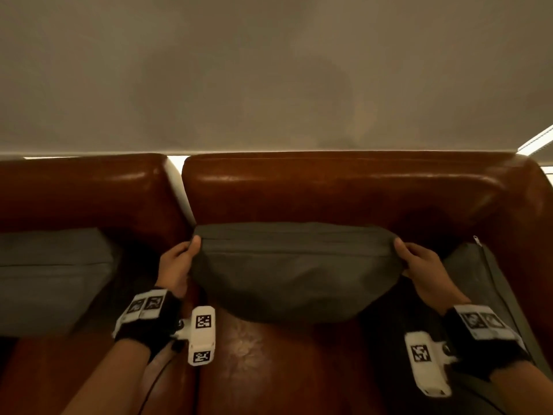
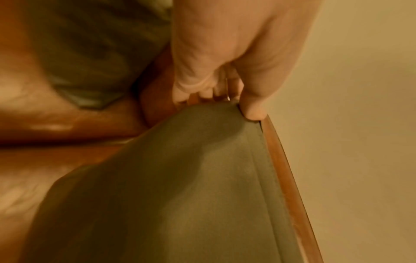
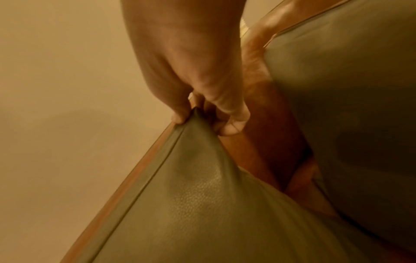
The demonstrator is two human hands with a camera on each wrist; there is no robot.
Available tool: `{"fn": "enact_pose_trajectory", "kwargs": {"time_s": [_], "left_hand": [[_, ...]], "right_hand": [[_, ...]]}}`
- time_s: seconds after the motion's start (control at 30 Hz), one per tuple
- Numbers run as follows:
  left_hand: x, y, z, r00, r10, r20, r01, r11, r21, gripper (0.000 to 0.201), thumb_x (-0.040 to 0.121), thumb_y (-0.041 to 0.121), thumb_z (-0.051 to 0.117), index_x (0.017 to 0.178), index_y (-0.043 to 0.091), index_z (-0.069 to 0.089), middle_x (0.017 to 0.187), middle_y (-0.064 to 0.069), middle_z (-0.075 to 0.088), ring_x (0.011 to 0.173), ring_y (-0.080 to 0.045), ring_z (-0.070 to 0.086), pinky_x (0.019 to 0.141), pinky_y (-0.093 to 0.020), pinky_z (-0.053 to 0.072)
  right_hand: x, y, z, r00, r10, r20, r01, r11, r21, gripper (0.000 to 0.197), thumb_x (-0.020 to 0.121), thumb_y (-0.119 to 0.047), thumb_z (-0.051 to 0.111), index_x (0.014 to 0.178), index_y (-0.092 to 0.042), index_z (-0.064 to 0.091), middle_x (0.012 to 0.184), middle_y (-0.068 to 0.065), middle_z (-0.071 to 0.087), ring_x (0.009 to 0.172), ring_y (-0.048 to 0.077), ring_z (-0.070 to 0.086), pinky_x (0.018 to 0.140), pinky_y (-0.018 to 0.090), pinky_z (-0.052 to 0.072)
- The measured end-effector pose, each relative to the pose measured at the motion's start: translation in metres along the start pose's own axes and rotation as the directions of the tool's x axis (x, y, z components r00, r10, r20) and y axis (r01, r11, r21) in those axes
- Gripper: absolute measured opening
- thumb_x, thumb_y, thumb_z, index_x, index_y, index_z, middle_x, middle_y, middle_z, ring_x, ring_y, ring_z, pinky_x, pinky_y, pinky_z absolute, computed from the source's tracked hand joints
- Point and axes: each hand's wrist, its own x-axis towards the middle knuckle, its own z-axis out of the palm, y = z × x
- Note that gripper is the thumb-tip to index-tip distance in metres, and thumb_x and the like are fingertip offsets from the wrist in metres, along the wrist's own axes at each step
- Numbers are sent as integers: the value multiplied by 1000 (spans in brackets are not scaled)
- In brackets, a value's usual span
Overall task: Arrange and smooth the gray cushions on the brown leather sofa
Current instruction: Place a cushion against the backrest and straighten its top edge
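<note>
We hold the middle gray cushion (image 1: 294, 271) by its two upper corners against the backrest of the brown leather sofa (image 1: 344, 187), with the left hand (image 1: 176, 265) pinching the corner at 9 o'clock and the right hand (image 1: 422, 262) pinching the one at 3 o'clock. In each wrist view the thumb lies on the front face and the fingers are curled behind the seam, so both grips are closed on fabric, not spread.

The cushion's lower edge sags in a curve toward the seat, which suggests the filling has slumped to the bottom. A second gray cushion (image 1: 51, 277) lies at 9 o'clock on the neighbouring seat, and a third (image 1: 478, 280) leans at 3 o'clock against the armrest, near our right wrist.

To do this step well, we judge it best to keep both corners level, draw them gently apart to take out the slack, then lower the cushion so its base meets the seat squarely and its back rests flat on the leather. Pulling harder on one side would likely skew it.
</note>
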Motion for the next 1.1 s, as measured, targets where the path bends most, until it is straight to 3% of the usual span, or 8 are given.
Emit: {"fn": "enact_pose_trajectory", "kwargs": {"time_s": [0.1,0.2,0.37,0.57,0.7,0.83,0.9,1.1], "left_hand": [[3,-9,1,998,39,-41,-32,987,157,27,90,42,57,85,17,67,101,-14,69,99,-31,64,96,-46,48],[6,6,11,998,11,-68,-1,989,148,45,84,59,55,84,16,67,99,-10,69,97,-29,63,95,-43,48],[11,20,18,997,-60,-42,59,998,-35,38,96,34,51,114,3,62,112,-12,63,104,-26,59,96,-34,45],[7,22,24,983,-76,-170,126,942,311,53,99,35,38,124,-10,51,130,-26,53,121,-40,49,103,-42,37],[5,30,30,985,-14,-174,75,935,346,53,98,44,38,126,2,52,132,-20,52,122,-37,48,102,-42,36],[8,25,22,988,61,-139,-18,956,292,39,98,35,41,111,3,60,117,-23,59,112,-37,54,99,-45,43],[5,26,22,984,105,-143,-52,941,333,39,99,34,40,109,0,59,116,-24,59,112,-39,54,96,-44,42],[-10,34,27,986,94,-136,-15,870,492,49,100,35,39,120,-7,56,127,-25,56,121,-39,49,99,-40,37]], "right_hand": [[-2,7,8,999,-14,-44,10,996,-85,27,96,-36,50,87,-13,61,104,17,65,90,24,61,77,34,48],[3,-13,25,998,59,-29,-59,998,6,40,92,-46,53,91,-8,64,93,8,68,83,17,64,71,28,50],[9,-29,11,990,138,-20,-125,944,306,22,95,-25,53,90,-5,60,93,8,65,86,19,63,69,29,52],[22,-8,19,977,146,-154,-176,962,-208,38,94,-26,56,119,2,59,122,20,61,112,35,58,99,48,47],[23,-25,32,946,185,-266,-231,960,-155,54,92,-35,58,126,6,51,126,19,56,120,37,52,101,43,43],[24,-31,19,955,185,-230,-182,983,36,28,92,-23,61,105,2,62,108,19,64,108,35,59,97,48,47],[24,-29,17,962,148,-228,-144,989,34,28,93,-21,59,109,2,61,99,15,64,103,32,60,95,47,48],[11,-23,33,962,69,-265,-118,977,-176,47,95,-34,54,127,1,54,125,16,57,118,32,53,95,36,43]]}}
